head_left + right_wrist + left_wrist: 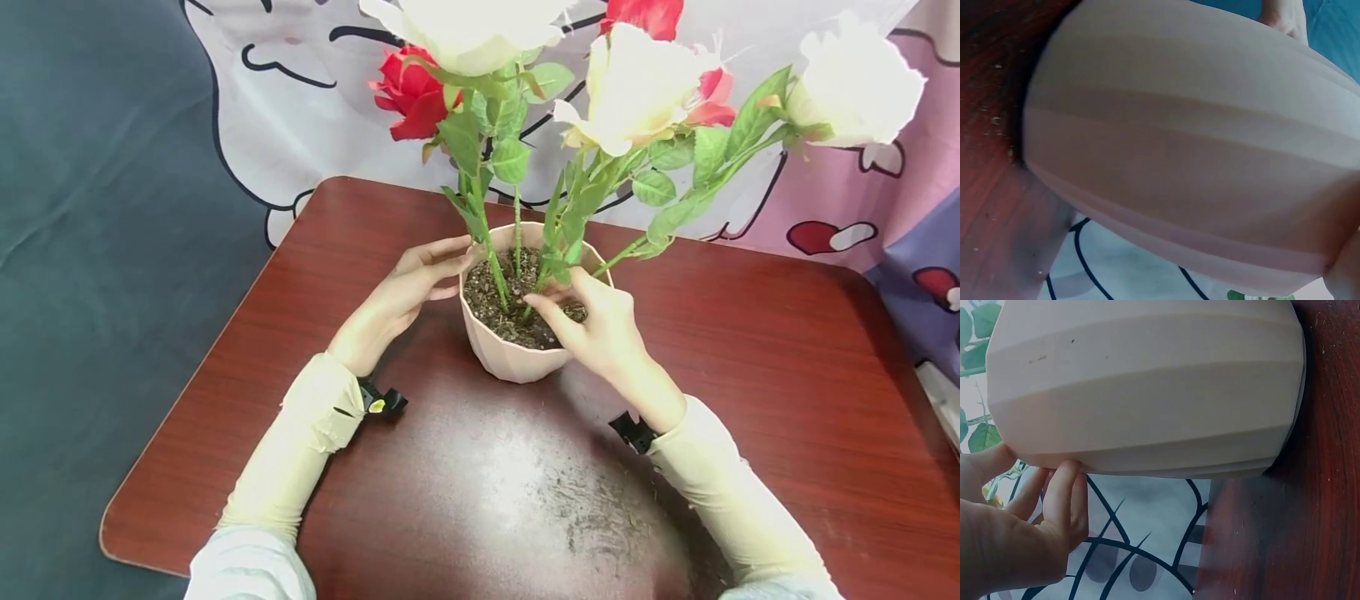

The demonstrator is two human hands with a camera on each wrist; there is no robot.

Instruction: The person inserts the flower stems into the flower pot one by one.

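In the head view, a faceted pale pink flowerpot (510,364) stands upright on the table, filled with dark soil (486,302). Artificial roses rise from it, among them a red rose (415,93) and a white rose (645,87). My left hand (397,292) holds the pot's left rim; the left wrist view shows its fingertips against the outer wall (1160,406). Over the right rim reaches my right hand (600,321), thumb and finger pinching a green rose stem (537,296) close to the soil. Leaves partly cover those fingers. The right wrist view mostly shows pot wall (1191,137).
The reddish-brown wooden table (750,350) has a smear of loose soil (600,508) near its front. Behind it hangs a cartoon-printed cloth (315,108). A dark green cloth (97,250) lies to the left. One long white rose (855,83) leans far out to the right.
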